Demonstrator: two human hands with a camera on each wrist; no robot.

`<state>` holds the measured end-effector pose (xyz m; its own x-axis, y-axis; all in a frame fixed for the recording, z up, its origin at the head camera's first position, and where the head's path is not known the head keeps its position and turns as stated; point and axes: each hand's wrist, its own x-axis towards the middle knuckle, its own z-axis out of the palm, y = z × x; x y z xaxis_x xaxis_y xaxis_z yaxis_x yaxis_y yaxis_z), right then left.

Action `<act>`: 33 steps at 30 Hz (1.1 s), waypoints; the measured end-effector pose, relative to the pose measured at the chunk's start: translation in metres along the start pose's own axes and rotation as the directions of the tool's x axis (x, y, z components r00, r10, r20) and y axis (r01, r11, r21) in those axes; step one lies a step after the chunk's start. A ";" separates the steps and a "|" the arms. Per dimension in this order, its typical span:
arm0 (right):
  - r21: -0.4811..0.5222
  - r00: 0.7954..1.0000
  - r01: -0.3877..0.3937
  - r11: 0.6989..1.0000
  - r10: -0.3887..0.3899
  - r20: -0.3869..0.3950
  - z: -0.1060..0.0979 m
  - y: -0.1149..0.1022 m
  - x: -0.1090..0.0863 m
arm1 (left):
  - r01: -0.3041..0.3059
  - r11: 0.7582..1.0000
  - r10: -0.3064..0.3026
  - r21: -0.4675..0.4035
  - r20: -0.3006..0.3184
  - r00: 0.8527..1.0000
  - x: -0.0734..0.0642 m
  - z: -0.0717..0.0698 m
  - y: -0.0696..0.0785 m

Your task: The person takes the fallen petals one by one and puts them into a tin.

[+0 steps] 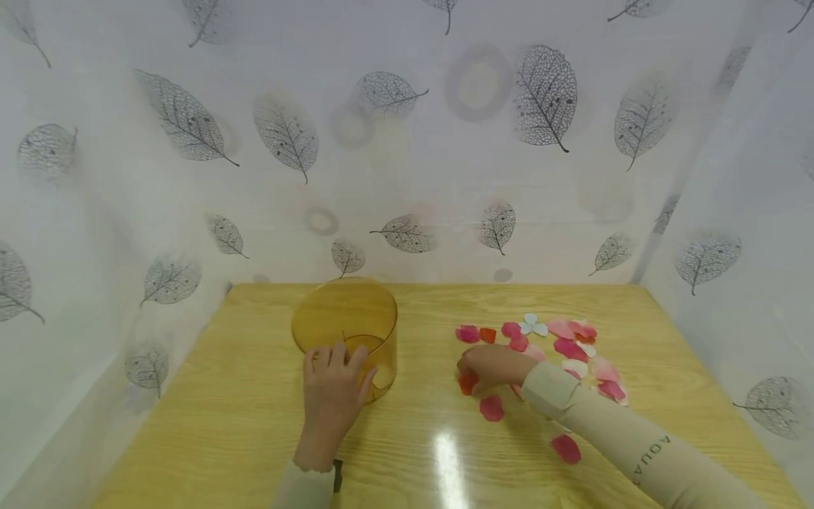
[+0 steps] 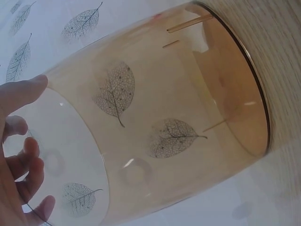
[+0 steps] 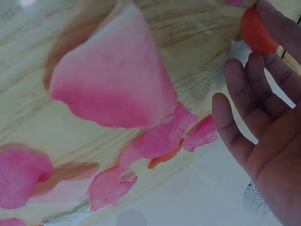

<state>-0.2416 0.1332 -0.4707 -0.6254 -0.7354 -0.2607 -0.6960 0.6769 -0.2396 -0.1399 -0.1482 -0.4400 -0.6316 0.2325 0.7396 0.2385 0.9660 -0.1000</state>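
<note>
Wooden table, bright glare near front; pale leaf-printed sheeting behind, both sides.

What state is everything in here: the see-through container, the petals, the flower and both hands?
amber container: upright on the table, open at the top
left hand: holding the container's rim, fingers bent
right hand: pinching a petal
red-orange petal: held between thumb and fingers
pink petal nearest the right hand: loose on the table
white flower: lying on the table
table: shiny, reflecting light
</note>
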 end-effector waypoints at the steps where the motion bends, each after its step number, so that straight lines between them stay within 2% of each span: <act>1: 0.006 1.000 -0.002 1.000 0.002 0.003 0.000 0.000 0.000 | 0.000 1.000 0.000 0.001 0.003 1.000 0.000 0.000 0.000; 7: -0.042 0.998 0.059 0.997 -0.061 -0.033 -0.001 0.001 -0.001 | -0.016 1.000 0.016 0.007 0.014 1.000 0.000 0.000 -0.002; 12: -0.022 0.993 0.098 0.995 -0.099 -0.060 -0.002 0.003 0.002 | -0.047 0.997 0.045 0.065 0.027 0.999 0.004 -0.003 -0.014; 14: -0.008 0.993 0.096 0.995 -0.096 -0.063 -0.002 0.004 0.004 | -0.053 0.997 0.051 0.058 0.047 0.998 0.006 -0.006 -0.020; 17: -0.015 0.993 0.097 0.995 -0.097 -0.064 -0.003 0.003 0.005 | -0.075 0.997 0.075 -0.006 0.090 0.993 0.006 -0.009 -0.028; 21: -0.017 0.993 0.098 0.995 -0.099 -0.068 -0.002 0.003 0.006 | -0.114 0.992 0.123 -0.060 0.167 0.978 0.004 -0.014 -0.035; 24: -0.013 0.993 0.093 0.996 -0.093 -0.071 -0.003 0.003 0.005 | -0.130 0.988 0.145 -0.080 0.222 0.964 0.002 -0.016 -0.035; 27: 0.000 0.992 0.103 0.995 -0.103 -0.076 -0.005 0.001 0.003 | -0.135 0.985 0.157 -0.107 0.245 0.957 -0.001 -0.016 -0.032; 33: 0.023 0.978 0.179 0.984 -0.175 -0.118 -0.014 -0.002 0.001 | -0.114 0.985 0.139 -0.126 0.215 0.967 -0.009 -0.008 -0.024</act>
<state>-0.2458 0.1302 -0.4571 -0.5314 -0.8409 -0.1025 -0.7884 0.5352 -0.3034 -0.1345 -0.1747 -0.4391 -0.7358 0.3837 0.5579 0.3999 0.9112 -0.0993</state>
